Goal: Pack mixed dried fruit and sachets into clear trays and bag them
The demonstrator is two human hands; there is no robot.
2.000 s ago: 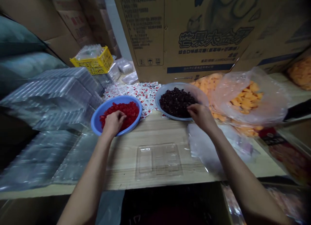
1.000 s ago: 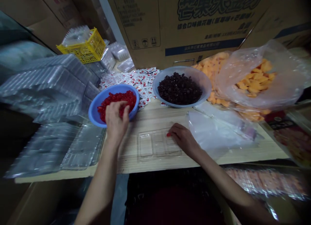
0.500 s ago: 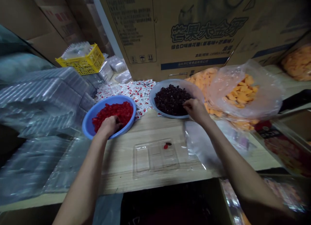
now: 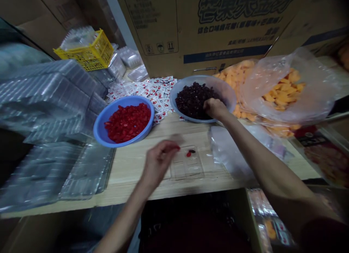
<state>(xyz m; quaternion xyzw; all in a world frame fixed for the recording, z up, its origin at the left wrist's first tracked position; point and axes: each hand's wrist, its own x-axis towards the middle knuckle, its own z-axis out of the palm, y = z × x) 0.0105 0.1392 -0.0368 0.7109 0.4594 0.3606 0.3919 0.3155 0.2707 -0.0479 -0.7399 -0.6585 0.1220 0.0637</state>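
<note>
My left hand (image 4: pixel 158 162) hovers over the left part of a clear plastic tray (image 4: pixel 195 170), pinching a small red candy (image 4: pixel 176 148) between its fingertips. One red piece (image 4: pixel 188 154) and one dark piece (image 4: pixel 192 151) lie together in an upper compartment of that tray. My right hand (image 4: pixel 215 108) is closed at the right side of a pale bowl of dark candies (image 4: pixel 192 98); its fingertips are hidden, so what they grip cannot be made out. On the left stands a blue bowl (image 4: pixel 98 131) filled with red candies (image 4: pixel 128 122).
Stacked clear trays (image 4: pixel 51 100) fill the left side, below a yellow basket (image 4: pixel 102 49). Small printed packets (image 4: pixel 158 96) lie behind the bowls. A large carton (image 4: pixel 163 27) stands at the back. Orange candies in a plastic bag (image 4: pixel 286 89) and a flat clear bag (image 4: pixel 231 147) are on the right.
My left hand has left the red candies and moved right and toward me, over the tray, with a red candy. My right hand stays at the dark candies, its fingers now lower among them.
</note>
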